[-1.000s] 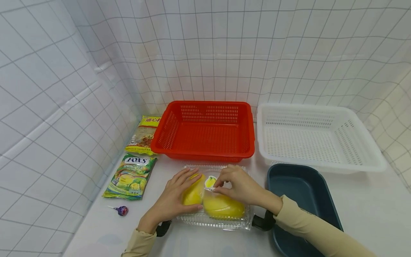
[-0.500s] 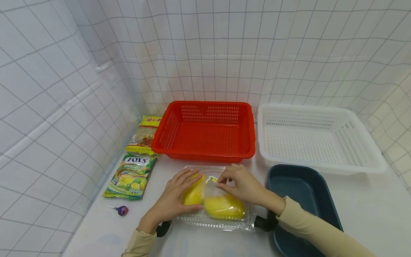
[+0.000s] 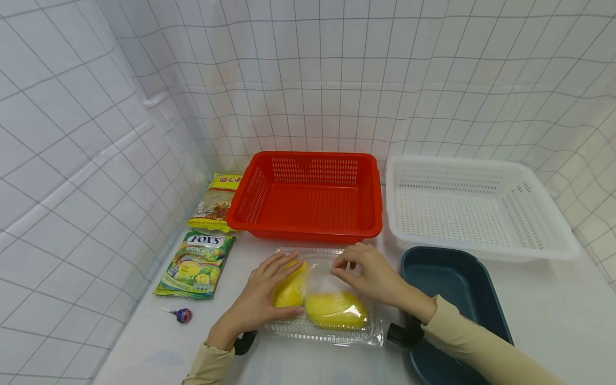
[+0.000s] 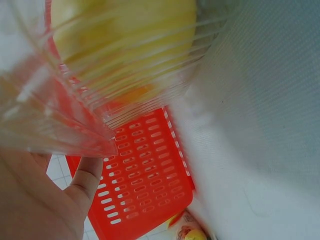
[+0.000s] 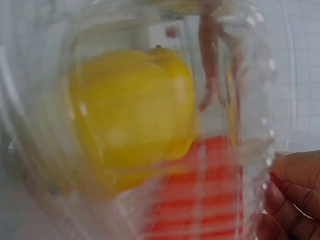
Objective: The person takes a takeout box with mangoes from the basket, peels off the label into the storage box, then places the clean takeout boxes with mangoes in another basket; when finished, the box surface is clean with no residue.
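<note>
A clear plastic clamshell box (image 3: 337, 337) lies on the table, with a yellow fruit (image 3: 336, 310) at its right and another yellow fruit (image 3: 290, 286) at its left. My left hand (image 3: 262, 291) rests spread over the lid's left side, fingers fairly straight. Above the lid's right half, my right hand (image 3: 368, 272) has thumb and index finger pinched together on the sticker, which is almost wholly hidden behind the fingertips. In the left wrist view, the box's ribbed edge and a yellow fruit (image 4: 125, 45) loom close. The right wrist view shows a yellow fruit (image 5: 132, 120) through blurred plastic.
A red basket (image 3: 308, 235) stands behind the box, with a white basket (image 3: 481, 243) to its right. By my right forearm is a dark blue tray (image 3: 447, 267). At left lie a green candy bag (image 3: 194, 267), a yellow food packet (image 3: 214, 206) and a lollipop (image 3: 183, 315).
The lemon-printed sticker has come up off the lid, and its print has gone from sight. My right hand has drawn slightly to the right, while my left hand has stayed put.
</note>
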A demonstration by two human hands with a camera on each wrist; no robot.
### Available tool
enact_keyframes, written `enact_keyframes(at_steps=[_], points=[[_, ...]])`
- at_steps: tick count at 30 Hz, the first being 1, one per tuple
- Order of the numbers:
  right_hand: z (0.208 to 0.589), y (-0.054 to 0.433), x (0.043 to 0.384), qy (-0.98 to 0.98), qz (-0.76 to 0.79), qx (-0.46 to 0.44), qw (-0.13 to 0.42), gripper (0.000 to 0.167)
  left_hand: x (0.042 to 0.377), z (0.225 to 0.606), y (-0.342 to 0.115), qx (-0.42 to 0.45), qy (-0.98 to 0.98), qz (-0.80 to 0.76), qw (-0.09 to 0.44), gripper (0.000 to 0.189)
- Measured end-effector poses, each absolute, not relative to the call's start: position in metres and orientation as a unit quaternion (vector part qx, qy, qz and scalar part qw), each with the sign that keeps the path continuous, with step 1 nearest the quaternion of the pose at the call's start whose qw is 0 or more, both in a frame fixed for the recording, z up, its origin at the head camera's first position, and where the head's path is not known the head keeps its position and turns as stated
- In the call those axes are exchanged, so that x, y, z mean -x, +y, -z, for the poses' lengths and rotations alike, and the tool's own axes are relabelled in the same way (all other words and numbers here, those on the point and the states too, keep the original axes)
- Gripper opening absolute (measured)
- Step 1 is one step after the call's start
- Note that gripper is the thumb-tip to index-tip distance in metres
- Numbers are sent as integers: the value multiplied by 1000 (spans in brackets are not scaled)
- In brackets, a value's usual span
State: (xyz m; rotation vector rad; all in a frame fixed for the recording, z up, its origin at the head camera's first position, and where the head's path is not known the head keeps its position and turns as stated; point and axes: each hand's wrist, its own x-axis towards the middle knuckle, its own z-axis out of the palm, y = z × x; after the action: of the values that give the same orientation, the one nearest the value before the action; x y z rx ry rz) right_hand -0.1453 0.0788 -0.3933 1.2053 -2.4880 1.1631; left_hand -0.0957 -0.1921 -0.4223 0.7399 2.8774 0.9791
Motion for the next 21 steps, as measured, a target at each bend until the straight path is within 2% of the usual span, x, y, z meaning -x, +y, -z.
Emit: enact_keyframes(at_steps=[11, 17, 21], points=[[394, 101, 145, -797, -454, -380, 119, 16, 96, 424, -195, -237, 919, -316, 3, 84], [393, 125, 142, -810, -455, -333, 161, 21, 96, 425, -195, -235, 919, -316, 6, 84], [391, 149, 137, -820, -452, -309, 168, 22, 96, 425, -195, -234, 920, -314, 6, 84]])
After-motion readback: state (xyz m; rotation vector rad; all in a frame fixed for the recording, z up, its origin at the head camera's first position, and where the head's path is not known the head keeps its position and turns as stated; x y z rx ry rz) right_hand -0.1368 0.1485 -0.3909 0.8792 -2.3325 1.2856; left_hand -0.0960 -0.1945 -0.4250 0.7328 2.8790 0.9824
